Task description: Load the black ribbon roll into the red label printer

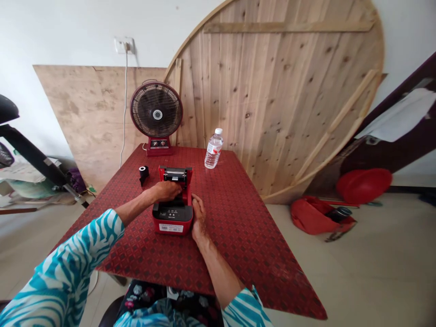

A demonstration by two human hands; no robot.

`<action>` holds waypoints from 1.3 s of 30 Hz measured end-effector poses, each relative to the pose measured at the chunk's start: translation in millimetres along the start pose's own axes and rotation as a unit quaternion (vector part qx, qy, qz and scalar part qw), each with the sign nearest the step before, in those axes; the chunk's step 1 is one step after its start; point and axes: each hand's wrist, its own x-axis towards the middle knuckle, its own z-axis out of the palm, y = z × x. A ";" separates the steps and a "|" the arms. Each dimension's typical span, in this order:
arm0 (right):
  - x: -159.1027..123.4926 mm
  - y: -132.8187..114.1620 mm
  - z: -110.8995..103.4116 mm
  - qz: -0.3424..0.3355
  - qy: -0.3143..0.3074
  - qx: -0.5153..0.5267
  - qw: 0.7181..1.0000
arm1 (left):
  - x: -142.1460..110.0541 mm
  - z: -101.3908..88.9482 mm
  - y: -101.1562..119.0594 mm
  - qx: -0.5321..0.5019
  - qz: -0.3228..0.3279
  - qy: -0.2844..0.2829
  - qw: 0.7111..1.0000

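Observation:
A small red and black printer (pixel 173 219), apparently a label or receipt printer, sits on the table with its lid (pixel 176 175) raised. My left hand (pixel 166 190) reaches into the open compartment from the left; its fingers are curled, and whatever they pinch is hidden inside. Along the printer's right side lies my right hand (pixel 199 215), its bent fingers and palm pressed on the casing and holding it. Behind and to the left of the printer stands a small black paper roll (pixel 143 172) with a white core, its loose end trailing onto the tabletop.
The table (pixel 245 236) has a red patterned cover. At its back stand a dark red fan (pixel 156 113) and a clear water bottle (pixel 213 150). A large round wooden board (pixel 272 91) leans on the wall. Red bags (pixel 309 215) lie on the floor at right.

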 end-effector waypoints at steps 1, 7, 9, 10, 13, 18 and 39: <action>-0.1 -0.6 0.1 0.000 -0.001 -0.001 1.000 | 0.6 -0.5 0.3 0.002 0.001 -0.008 1.000; -0.7 -3.3 2.2 0.018 -0.002 0.015 1.000 | -0.3 -11.2 1.7 -0.007 0.034 -0.061 0.998; -0.4 -3.3 2.8 0.024 -0.003 0.019 1.000 | -0.5 -15.3 1.0 -0.019 0.051 -0.074 0.996; -0.2 -3.2 3.0 0.025 -0.004 0.020 0.999 | -0.6 -16.7 0.7 -0.025 0.058 -0.078 0.995; 0.5 -3.0 3.1 0.029 -0.005 0.024 0.999 | -1.5 -18.3 0.5 -0.037 0.069 -0.085 0.993; 0.3 -5.7 3.5 0.030 0.001 0.025 0.999 | -12.7 -17.7 7.7 -0.020 0.050 -0.038 0.998; -1.1 -7.1 -0.8 0.047 0.001 0.036 0.998 | -54.1 -22.2 -112.4 -0.278 -0.196 0.343 0.876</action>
